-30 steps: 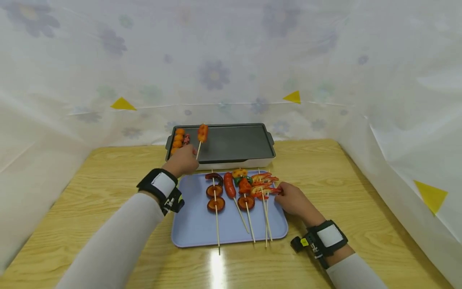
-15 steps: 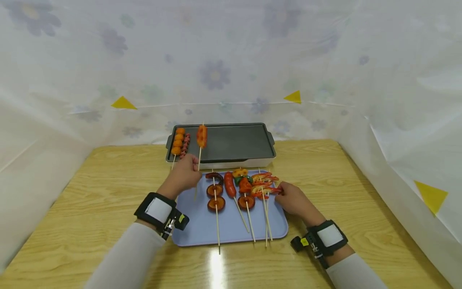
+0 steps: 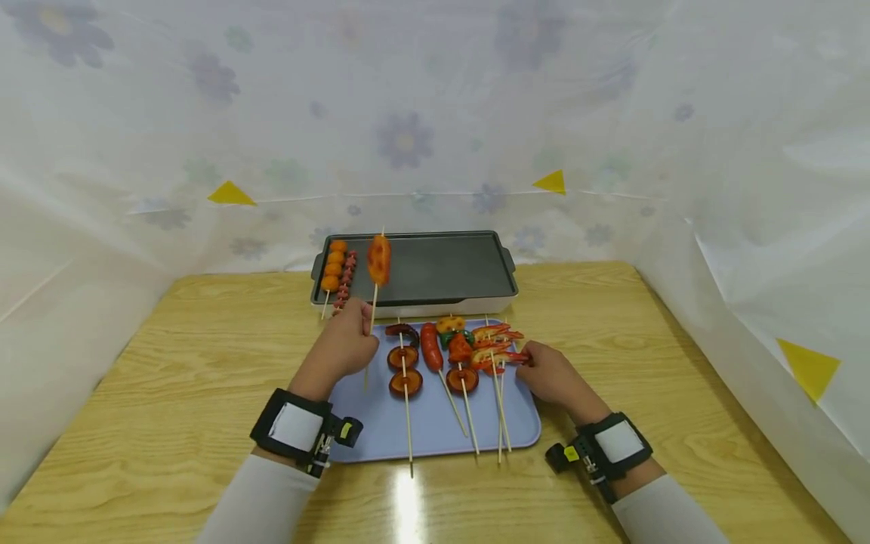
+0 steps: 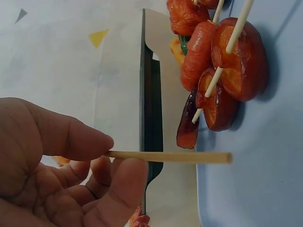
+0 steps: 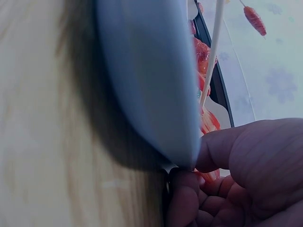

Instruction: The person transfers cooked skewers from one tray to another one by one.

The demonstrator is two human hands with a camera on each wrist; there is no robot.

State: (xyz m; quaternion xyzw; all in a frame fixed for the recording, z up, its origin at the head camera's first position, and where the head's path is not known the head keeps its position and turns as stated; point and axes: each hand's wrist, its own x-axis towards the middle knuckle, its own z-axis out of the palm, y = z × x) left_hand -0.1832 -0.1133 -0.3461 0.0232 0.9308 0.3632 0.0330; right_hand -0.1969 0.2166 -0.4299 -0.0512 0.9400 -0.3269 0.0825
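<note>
My left hand [image 3: 343, 341] pinches the stick of a skewer [image 3: 378, 261] between thumb and fingers. An oval orange-brown food piece with darker spots sits at its upper end. The skewer stands nearly upright over the left part of the lavender tray [image 3: 370, 431], overlapping the griddle [image 3: 448, 264] behind. In the left wrist view, the blunt lower end of the stick [image 4: 189, 158] points toward the tray. My right hand [image 3: 553, 375] grips the tray's right rim, beside the shrimp skewers [image 3: 495, 349]; the right wrist view shows thumb and fingers at the tray edge [image 5: 161, 94].
Mushroom-like rounds [image 3: 405, 382], a sausage skewer [image 3: 431, 347] and a mixed skewer [image 3: 460, 349] lie on the tray. On the griddle's left end rest a skewer of orange balls [image 3: 331, 282] and a thin pinkish-red skewer [image 3: 347, 276]. White sheeting encloses the wooden table [image 3: 224, 355].
My left hand has drawn back from the griddle toward me, bringing the upright skewer over the tray and uncovering the two skewers on the griddle. The right hand stays at the tray rim.
</note>
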